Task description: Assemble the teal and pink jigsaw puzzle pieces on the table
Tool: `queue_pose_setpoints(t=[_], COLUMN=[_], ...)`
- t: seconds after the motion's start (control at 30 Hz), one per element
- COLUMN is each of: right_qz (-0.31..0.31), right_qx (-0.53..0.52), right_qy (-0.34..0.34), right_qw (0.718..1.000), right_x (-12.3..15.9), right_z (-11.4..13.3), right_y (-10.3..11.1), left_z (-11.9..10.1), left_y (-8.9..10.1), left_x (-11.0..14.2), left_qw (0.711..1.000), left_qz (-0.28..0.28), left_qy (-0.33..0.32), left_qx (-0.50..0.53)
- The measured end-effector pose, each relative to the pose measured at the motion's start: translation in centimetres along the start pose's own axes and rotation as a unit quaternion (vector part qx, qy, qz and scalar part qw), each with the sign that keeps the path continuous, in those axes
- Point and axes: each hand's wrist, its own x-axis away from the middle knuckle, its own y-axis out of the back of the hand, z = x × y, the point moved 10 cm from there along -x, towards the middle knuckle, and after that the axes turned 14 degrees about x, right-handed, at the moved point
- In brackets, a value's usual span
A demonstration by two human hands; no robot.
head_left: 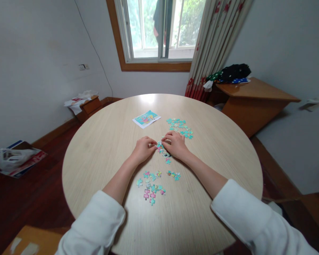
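Note:
Both hands meet over a small cluster of jigsaw puzzle pieces, teal, pink and white, near the middle of the round table. My left hand has its thumb and fingers pinched at the cluster's left edge. From the other side, my right hand pinches at the upper right of the same pieces. A pink and teal piece lies just below. Closer to me are loose pink and teal pieces and a short joined strip. The fingertips partly hide what they grip.
Beyond my right hand spreads a group of teal pieces. A printed picture sheet lies to its left. Around the table stand a wooden desk with cloths, a small cabinet, and a curtain beside the window.

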Motion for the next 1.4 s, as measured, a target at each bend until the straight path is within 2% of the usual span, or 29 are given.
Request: queue_pose_setpoints(t=[0.2, 0.57, 0.9, 1.13, 1.27, 1.4], right_qz=[-0.001, 0.007, 0.009, -0.021, -0.002, -0.003], right_qx=[0.013, 0.008, 0.003, -0.011, -0.008, -0.009], right_qy=[0.012, 0.041, 0.037, 0.038, 0.046, 0.044], right_qw=[1.000, 0.999, 0.999, 0.999, 0.999, 0.999], right_x=[0.1, 0.2, 0.2, 0.1, 0.2, 0.2], right_z=[0.4, 0.7, 0.8, 0.9, 1.2, 1.2], right_y=[0.3, -0.5, -0.4, 0.5, 0.3, 0.4], left_z=[-0.1, -0.1, -0.5, -0.4, -0.5, -0.6], left_y=[-0.1, -0.2, -0.3, -0.2, 0.2, -0.2], left_x=[0.1, 0.1, 0.2, 0.2, 0.1, 0.2], left_qw=[1.000, 1.000, 0.999, 0.999, 0.999, 0.998], left_qz=[0.009, 0.009, 0.022, 0.013, -0.005, 0.013], left_qy=[0.000, -0.009, -0.013, -0.025, -0.028, -0.027], left_qx=[-0.012, -0.007, -0.030, -0.026, -0.029, -0.053])
